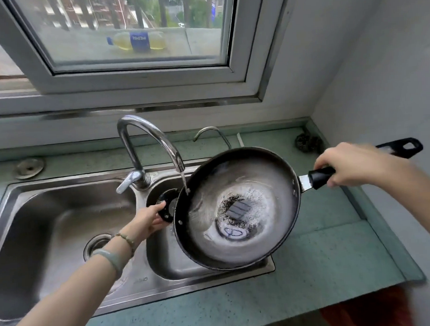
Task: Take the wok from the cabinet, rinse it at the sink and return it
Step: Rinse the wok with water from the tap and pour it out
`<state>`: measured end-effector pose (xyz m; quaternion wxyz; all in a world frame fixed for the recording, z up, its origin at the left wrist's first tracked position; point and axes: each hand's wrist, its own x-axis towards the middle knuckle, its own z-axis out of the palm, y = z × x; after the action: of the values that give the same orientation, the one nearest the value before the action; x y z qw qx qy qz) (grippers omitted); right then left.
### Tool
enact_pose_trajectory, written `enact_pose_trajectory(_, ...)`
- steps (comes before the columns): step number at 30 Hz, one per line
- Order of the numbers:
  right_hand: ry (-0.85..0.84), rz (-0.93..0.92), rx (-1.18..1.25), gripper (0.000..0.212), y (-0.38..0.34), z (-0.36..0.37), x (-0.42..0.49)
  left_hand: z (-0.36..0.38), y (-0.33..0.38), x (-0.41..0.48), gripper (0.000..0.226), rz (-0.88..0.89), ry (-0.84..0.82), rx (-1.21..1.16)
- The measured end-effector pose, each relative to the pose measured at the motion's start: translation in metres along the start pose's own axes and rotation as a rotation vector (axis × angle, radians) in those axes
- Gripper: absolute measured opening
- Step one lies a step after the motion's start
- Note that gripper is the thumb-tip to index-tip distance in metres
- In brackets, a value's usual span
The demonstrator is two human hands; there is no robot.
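A dark wok (257, 185) with a worn, shiny inside is held tilted over the right basin of the steel double sink (61, 195). My right hand (353, 165) grips its long black handle at the right. On the wok's left rim, my left hand (149, 218) holds the small black helper handle. A thin stream of water falls from the curved chrome tap (153, 141) onto the wok's upper left inner wall. Some water lies in the wok's bottom.
A green countertop (326, 256) surrounds the sink, with a wall close on the right. A steel scourer (307, 141) sits in the back right corner. A smaller thin tap (212, 133) stands behind the wok. A window is above, with a bottle (138, 42) outside on the ledge.
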<state>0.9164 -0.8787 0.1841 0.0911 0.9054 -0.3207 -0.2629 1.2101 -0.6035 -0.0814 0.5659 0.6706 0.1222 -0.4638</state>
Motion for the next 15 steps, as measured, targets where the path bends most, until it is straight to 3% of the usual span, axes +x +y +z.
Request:
enact_pose_trajectory(7, -0.094, -0.065, 0.420, 0.049, -0.016, 0.101, 0.064, -0.054, 0.034, -0.066, 0.011, 0.205, 0.085, 0.033)
enact_pose_trajectory(15, -0.096, -0.293, 0.582, 0.046, -0.087, 0.130, 0.113, -0.099, 0.082, -0.139, 0.020, 0.457, 0.325, 0.235)
